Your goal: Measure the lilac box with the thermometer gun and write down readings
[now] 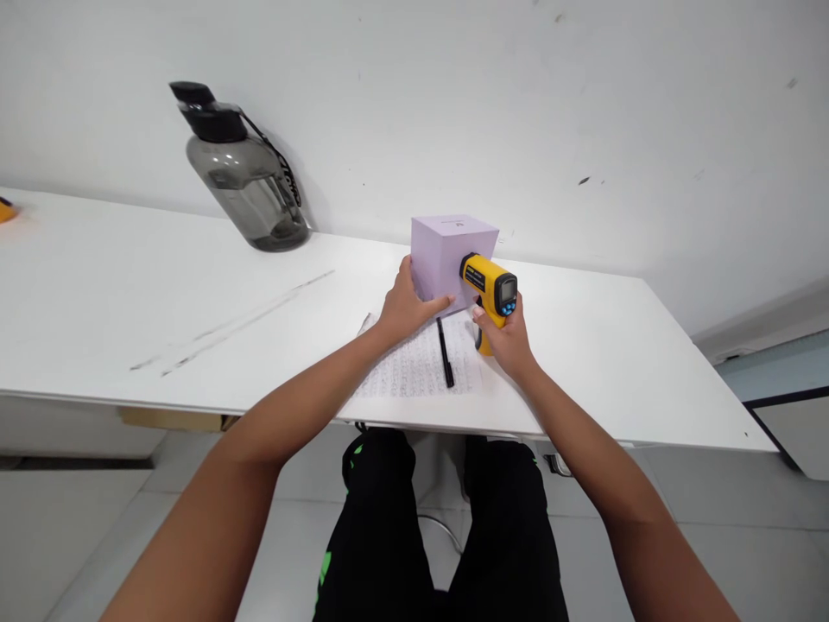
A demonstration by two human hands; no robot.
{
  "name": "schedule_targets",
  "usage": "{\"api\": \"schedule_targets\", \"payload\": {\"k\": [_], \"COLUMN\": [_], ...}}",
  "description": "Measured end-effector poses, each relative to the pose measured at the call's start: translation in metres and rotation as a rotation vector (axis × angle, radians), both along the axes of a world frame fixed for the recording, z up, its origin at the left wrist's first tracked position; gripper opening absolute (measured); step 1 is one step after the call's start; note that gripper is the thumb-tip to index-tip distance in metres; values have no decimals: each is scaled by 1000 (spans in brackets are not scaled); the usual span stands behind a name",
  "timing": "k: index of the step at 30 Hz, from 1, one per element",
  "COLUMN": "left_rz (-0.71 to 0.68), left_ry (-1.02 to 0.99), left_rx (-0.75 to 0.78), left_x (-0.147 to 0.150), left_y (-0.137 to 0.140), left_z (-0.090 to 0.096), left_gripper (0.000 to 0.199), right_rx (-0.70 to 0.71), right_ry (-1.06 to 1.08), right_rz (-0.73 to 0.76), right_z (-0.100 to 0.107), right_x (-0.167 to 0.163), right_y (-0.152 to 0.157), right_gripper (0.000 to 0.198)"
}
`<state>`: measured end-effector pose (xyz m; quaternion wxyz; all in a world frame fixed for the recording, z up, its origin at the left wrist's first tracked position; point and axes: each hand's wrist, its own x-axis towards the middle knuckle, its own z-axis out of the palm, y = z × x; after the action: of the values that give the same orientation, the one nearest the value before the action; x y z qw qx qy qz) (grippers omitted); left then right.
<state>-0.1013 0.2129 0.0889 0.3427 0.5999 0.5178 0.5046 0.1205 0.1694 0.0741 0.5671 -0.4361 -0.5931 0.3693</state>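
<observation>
A light purple box (pixel 431 259) stands on the white table, with one corner turned toward me. My left hand (pixel 408 302) grips its left side, thumb stretched across the lower front. In my right hand (pixel 510 335) is a yellow and black infrared thermometer (pixel 487 281), held by its handle. Its nose points at the box's right face, touching it or very close; I cannot tell which. The small screen and blue buttons face me. Under my left wrist lies a sheet of paper (pixel 408 367) covered in handwriting, and a black pen (pixel 445 354) rests on it.
A large grey see-through water bottle (pixel 249 186) with a black lid stands at the back left against the wall. Something orange (pixel 6 210) shows at the far left edge. The white table (pixel 622 345) has dark scuff marks on its left part; its front edge runs above my knees.
</observation>
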Motion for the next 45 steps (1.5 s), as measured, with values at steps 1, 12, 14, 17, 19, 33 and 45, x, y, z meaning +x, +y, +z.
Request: {"api": "schedule_targets", "payload": {"k": [1, 12, 14, 17, 19, 33, 45], "left_rz": [0, -14, -12, -1, 1, -5, -14], "left_ry": [7, 56, 56, 64, 69, 70, 54], "left_rx": [5, -15, -6, -8, -10, -24, -25], "left_x": [0, 0, 0, 0, 0, 1, 1], "left_y": [0, -4, -4, -4, -3, -5, -6], "left_z": [0, 9, 8, 7, 6, 10, 11], "left_gripper": [102, 99, 98, 96, 96, 97, 97], "right_rx": [5, -22, -28, -31, -31, -47, -52], "right_ry": [-2, 13, 14, 6, -3, 1, -28], "right_rz": [-4, -6, -1, -2, -6, -15, -6], "right_z": [0, 4, 6, 8, 9, 12, 13], "right_x": [0, -1, -1, -1, -1, 0, 2], "right_y": [0, -2, -3, -4, -5, -6, -5], "right_gripper": [76, 72, 71, 69, 68, 67, 66]}}
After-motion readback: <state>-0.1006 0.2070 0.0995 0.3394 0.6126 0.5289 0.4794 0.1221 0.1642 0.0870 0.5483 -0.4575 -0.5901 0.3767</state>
